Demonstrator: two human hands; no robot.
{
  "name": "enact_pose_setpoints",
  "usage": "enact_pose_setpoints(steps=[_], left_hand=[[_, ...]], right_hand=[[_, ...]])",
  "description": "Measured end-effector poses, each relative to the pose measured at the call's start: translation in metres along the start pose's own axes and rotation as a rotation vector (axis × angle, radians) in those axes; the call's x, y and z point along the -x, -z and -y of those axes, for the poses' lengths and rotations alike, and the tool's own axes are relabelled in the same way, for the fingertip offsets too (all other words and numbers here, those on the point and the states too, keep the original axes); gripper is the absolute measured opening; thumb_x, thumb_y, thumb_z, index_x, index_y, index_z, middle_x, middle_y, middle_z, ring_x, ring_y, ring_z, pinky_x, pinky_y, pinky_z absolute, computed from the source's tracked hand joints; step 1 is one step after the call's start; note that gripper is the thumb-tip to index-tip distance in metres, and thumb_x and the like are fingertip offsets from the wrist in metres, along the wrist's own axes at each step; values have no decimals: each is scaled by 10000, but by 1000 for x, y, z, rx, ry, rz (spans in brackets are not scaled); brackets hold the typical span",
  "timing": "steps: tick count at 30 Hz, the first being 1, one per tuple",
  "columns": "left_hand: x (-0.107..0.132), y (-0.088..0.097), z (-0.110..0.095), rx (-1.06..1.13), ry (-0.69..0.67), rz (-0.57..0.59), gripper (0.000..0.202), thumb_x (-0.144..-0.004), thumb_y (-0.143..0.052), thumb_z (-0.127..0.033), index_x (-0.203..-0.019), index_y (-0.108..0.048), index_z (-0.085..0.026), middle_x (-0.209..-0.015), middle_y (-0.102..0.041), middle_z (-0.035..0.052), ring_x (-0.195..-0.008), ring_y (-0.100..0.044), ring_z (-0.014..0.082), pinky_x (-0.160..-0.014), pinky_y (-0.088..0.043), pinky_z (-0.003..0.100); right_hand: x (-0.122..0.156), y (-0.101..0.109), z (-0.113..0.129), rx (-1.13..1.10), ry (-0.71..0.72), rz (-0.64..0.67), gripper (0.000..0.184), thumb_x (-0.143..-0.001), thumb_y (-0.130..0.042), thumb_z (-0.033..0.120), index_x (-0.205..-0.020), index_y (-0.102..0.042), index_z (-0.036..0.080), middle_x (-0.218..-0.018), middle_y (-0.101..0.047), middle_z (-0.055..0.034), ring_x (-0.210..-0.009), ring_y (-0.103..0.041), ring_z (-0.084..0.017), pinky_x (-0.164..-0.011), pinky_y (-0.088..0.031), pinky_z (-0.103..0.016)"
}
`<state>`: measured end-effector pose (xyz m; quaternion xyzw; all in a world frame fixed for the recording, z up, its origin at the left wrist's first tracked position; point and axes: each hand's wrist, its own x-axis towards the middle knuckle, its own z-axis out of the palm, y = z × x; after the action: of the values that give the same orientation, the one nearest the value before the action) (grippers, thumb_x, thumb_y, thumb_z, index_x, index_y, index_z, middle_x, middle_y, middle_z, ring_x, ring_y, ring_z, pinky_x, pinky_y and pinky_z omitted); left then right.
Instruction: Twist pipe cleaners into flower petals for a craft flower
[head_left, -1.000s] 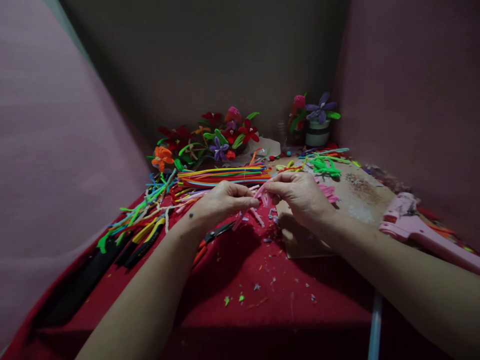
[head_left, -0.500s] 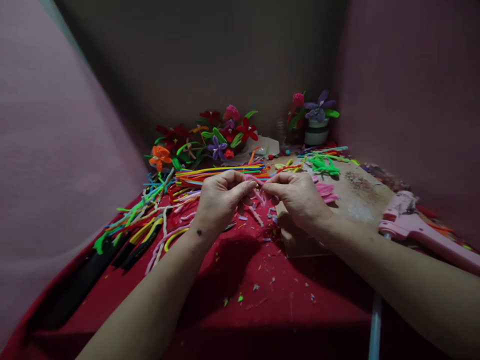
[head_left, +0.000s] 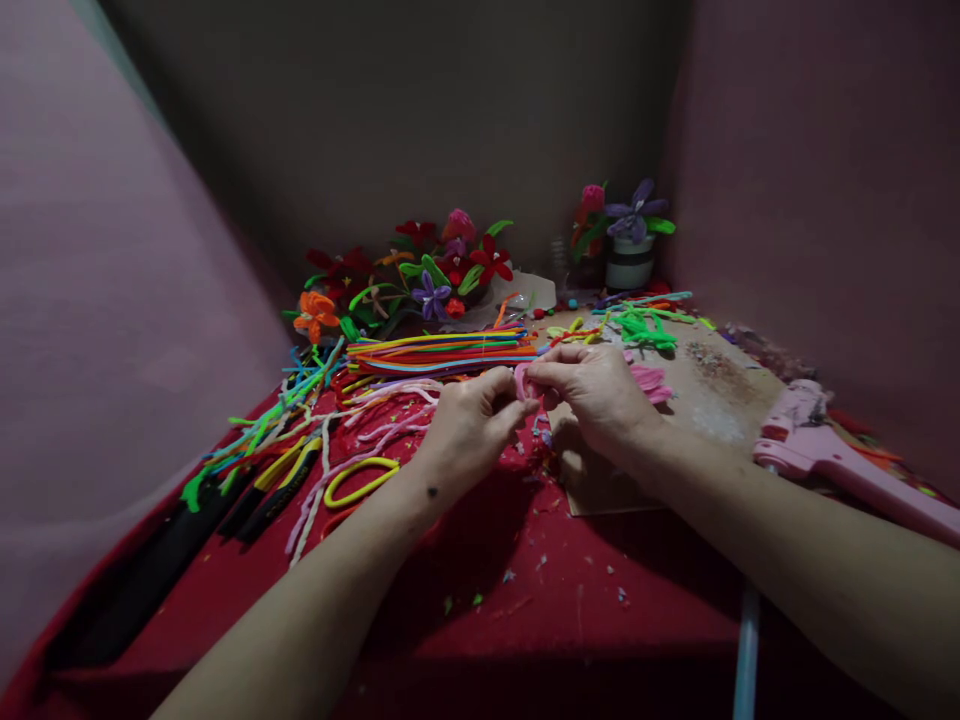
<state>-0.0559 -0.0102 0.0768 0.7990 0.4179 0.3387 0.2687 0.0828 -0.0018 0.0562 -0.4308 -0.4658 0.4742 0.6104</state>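
Note:
Between my hands, above the table, a pink pipe cleaner point(head_left: 521, 380) is bent into a small loop. My left hand point(head_left: 484, 415) pinches its lower left part, thumb and forefinger closed. Opposite it, my right hand point(head_left: 589, 395) grips the other side with its fingertips. The two hands almost touch, and the fingers hide much of the pipe cleaner. Just behind my right hand, pink bent pipe-cleaner pieces point(head_left: 651, 383) lie on a cardboard sheet point(head_left: 701, 400).
A bundle of coloured pipe cleaners point(head_left: 442, 350) lies behind my hands. Scissors point(head_left: 360, 482) and black-and-yellow pliers point(head_left: 274, 485) rest at left. A pink glue gun point(head_left: 832, 450) is at right. Pipe-cleaner flowers point(head_left: 431, 290) and a small pot point(head_left: 630, 262) stand at the back.
My left hand has moved right, closer to my right hand. The pink pipe cleaner, stretched out before, is now a tighter loop. More of the scissors' yellow handle shows.

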Motion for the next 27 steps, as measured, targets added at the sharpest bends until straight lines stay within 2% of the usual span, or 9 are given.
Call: enact_pose_setpoints(steps=[3,5,9,13,17,20,23,27], left_hand=[[0,4,-5,103,43,44,307,-840,-467,-375,-657,-559,-147,-539,-567,-4,-458,-504,84,-459,-389,187],[-1,6,-5,97,38,35,344,-859,-424,-386,-670,-578,-144,-541,-567,0,-461,-509,85,-462,-391,187],[-3,5,3,-4,10,-44,249,-790,-554,-350,-640,-576,-153,-521,-521,-29,-469,-458,69,-456,-352,178],[-7,1,14,133,78,-75,238,-673,-684,-328,-736,-528,-161,-623,-552,-36,-491,-470,64,-445,-350,178],[-9,-3,15,417,180,31,304,-649,-701,-273,-865,-519,-159,-703,-597,-20,-527,-534,77,-467,-401,187],[-8,-6,12,578,181,109,261,-687,-667,-271,-864,-521,-147,-698,-605,-13,-506,-545,83,-457,-428,202],[-7,-8,11,659,162,123,251,-703,-652,-265,-874,-515,-142,-712,-617,-5,-493,-558,90,-445,-453,217],[-7,-9,9,629,174,105,279,-684,-675,-256,-871,-510,-129,-674,-618,-1,-471,-555,95,-417,-447,211]], right_hand=[[0,0,1,17,12,1,77,-605,-610,144,-536,-576,144,-481,-529,15,-454,-453,-77,-460,-347,-226],[0,0,1,20,19,4,72,-609,-615,149,-543,-585,143,-481,-532,14,-455,-453,-77,-464,-348,-229],[1,0,1,-28,4,33,69,-615,-615,147,-547,-601,142,-498,-550,5,-464,-460,-77,-472,-351,-232],[4,-3,1,-84,-19,64,52,-604,-624,141,-553,-612,141,-522,-568,3,-479,-470,-77,-475,-356,-228],[4,-3,2,-149,-52,115,55,-593,-645,157,-549,-616,138,-529,-581,6,-484,-494,-80,-479,-373,-225],[3,-2,3,-168,-59,142,66,-607,-650,179,-564,-622,137,-507,-565,18,-434,-454,-63,-431,-339,-215],[2,-1,4,-163,-88,121,71,-606,-654,178,-560,-611,143,-476,-542,31,-389,-411,-52,-396,-315,-210],[0,-1,4,-227,-156,129,83,-600,-662,190,-573,-597,148,-493,-564,23,-381,-426,-60,-387,-322,-213]])
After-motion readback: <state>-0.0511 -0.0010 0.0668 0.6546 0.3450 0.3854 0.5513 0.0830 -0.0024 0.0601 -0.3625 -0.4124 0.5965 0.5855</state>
